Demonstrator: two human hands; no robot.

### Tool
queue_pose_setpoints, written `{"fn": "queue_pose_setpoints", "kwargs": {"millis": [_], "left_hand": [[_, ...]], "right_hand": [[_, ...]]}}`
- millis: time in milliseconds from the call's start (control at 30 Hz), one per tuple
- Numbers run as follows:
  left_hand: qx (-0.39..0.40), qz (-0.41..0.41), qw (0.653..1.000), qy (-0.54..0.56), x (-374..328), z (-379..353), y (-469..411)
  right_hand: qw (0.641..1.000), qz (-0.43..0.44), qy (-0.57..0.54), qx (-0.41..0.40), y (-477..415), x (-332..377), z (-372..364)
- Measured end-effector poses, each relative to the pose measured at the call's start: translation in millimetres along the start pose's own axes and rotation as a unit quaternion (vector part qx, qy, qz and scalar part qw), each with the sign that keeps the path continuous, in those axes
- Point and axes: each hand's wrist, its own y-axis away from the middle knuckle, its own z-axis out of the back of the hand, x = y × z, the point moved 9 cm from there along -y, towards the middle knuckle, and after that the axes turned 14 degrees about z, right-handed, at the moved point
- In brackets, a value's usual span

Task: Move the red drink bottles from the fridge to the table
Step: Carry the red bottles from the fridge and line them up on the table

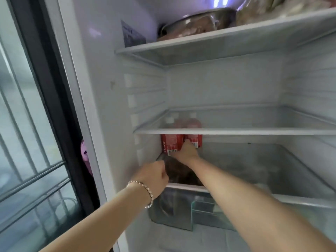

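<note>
Right grip (185, 152) holds red bottle (195, 140); left bottle (171, 143) label maybe "juice".

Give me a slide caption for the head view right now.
Right hand touches the red drink bottles at the back left of a fridge shelf; left hand hovers by its front edge.

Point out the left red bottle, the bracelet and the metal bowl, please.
left red bottle (171, 145): head view, on its red label above the barcode.
bracelet (145, 187): head view, on the links across the wrist.
metal bowl (225, 19): head view, on its metal side, top shelf.
</note>
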Motion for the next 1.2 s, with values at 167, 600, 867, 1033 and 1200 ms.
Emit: {"fn": "queue_pose_setpoints", "kwargs": {"millis": [167,600,867,1033,1200], "left_hand": [[-0.023,-0.004,1.0,0.02,10,-4,-22],[-0.208,-0.172,0.95,0.158,-1,62,26],[-0.215,-0.179,0.956,0.093,-34,83,20],[-0.201,-0.168,0.962,0.075,-35,82,6],[-0.205,-0.157,0.958,0.127,-25,81,6]], "right_hand": [[0.996,-0.035,-0.048,-0.068,-38,-14,-17],[0.997,0.049,-0.026,-0.054,83,27,2],[0.993,0.114,-0.011,-0.018,110,52,-10],[0.974,0.091,-0.016,0.209,78,30,0],[0.997,-0.07,-0.019,-0.01,18,-28,41]]}}
